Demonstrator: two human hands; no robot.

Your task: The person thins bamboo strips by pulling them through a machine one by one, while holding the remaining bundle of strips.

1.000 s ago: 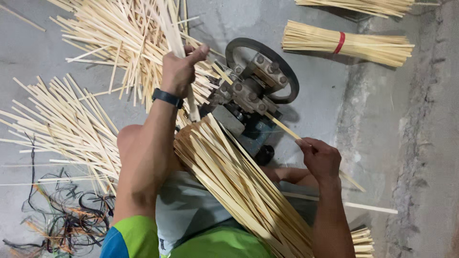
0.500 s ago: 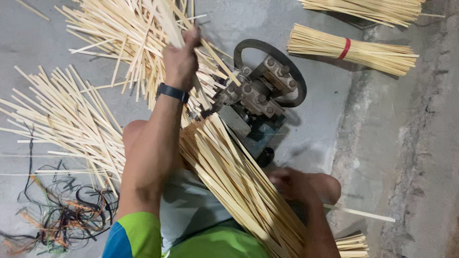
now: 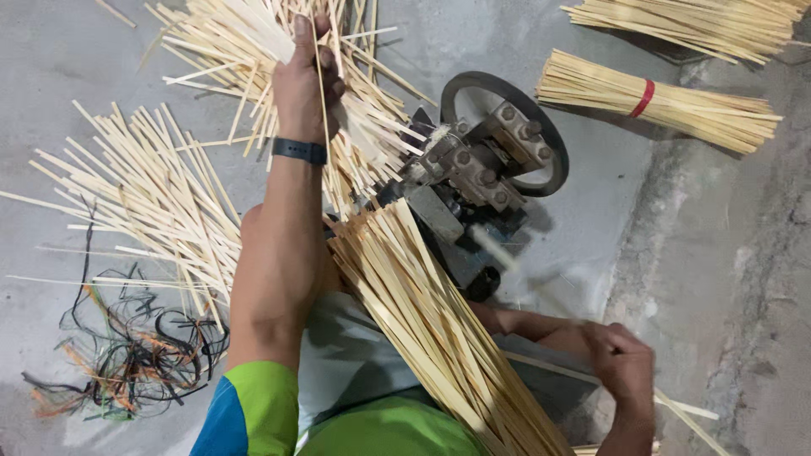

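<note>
A: Far left on the floor, left hand is closed on a few pale flat bamboo strips, lifted over the loose heap of split bamboo sticks. Black wristband on that arm.

B: Right hand?

A: Near right, right hand is fisted around one thin bamboo stick. Stick's long axis runs near right to far left, up toward the grey metal roller machine with black wheel. The stick is blurred near the machine, so I can't tell if it touches.

B: Which hand is nearer the machine?

A: Left hand, just left of it. Right is well apart, nearer the body.

B: Anything between?

A: Thick sheaf of bamboo slats lies diagonally across the lap, its far end touching the machine's near side. Tangle of black and orange cords lies near left. Tied bamboo bundle with red band lies far right, well apart.
</note>
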